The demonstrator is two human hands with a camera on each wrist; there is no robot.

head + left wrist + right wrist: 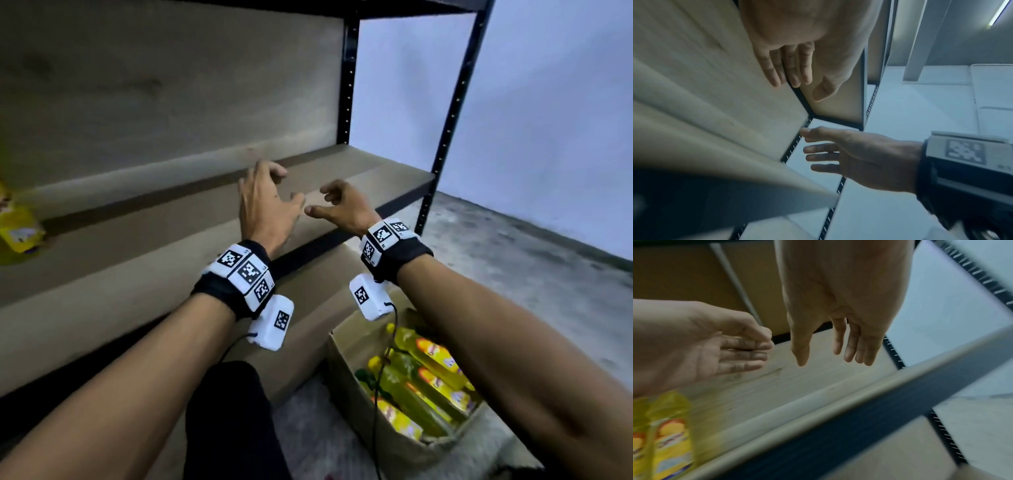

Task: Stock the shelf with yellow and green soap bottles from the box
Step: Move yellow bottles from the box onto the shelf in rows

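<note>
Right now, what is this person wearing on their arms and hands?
Both forearms are bare, with no sleeves or gloves. Each wrist has a black strap carrying white blocks printed with black square codes. A white camera box with another code hangs beneath each wrist, trailing a thin black cable.

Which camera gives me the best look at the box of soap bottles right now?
Head view: the open cardboard box sits on the floor at lower right, with yellow bottles lying inside. Neither wrist view shows the box; the right wrist view only catches bottles already on the shelf.

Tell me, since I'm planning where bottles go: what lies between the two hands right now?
Nothing: in the head view only bare shelf board shows through the gap between left hand and right hand.
</note>
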